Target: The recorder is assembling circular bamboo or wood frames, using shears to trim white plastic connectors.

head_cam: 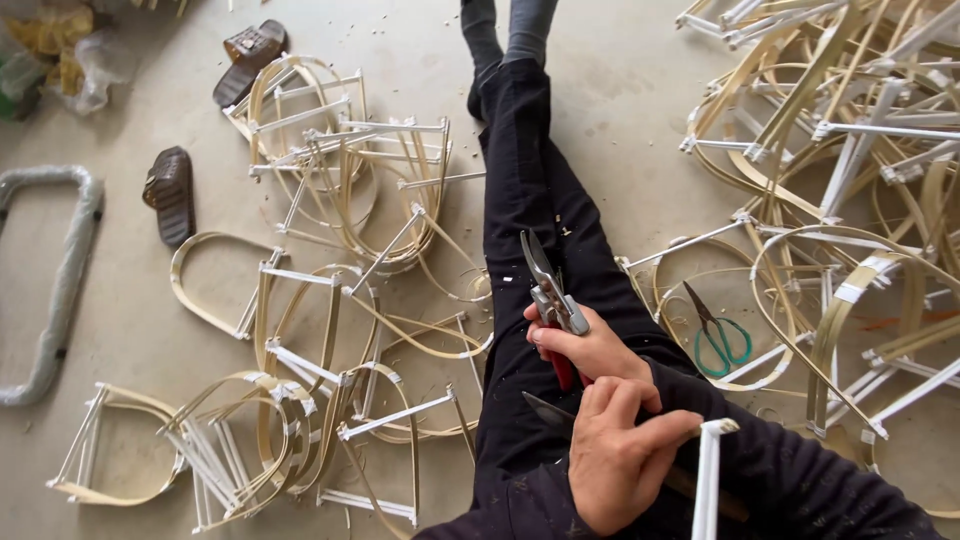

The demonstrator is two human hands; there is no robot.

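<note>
I sit on the floor with my legs (530,190) in black trousers stretched out ahead. My right hand (590,352) grips red-handled pruning shears (548,285), their silver blades pointing away from me over my thigh. My left hand (615,460) lies just below it, fingers curled against the top end of a white-wrapped bamboo bar (708,490) that stands up from my lap. Under this hand a dark knife blade (545,408) lies across my lap.
Bent bamboo frames with white-wrapped joints (340,170) are scattered on the concrete to my left, and a big tangled pile (850,150) lies to my right. Green-handled scissors (720,335) lie by my right thigh. Two brown sandals (170,195) and a grey padded loop (60,290) lie far left.
</note>
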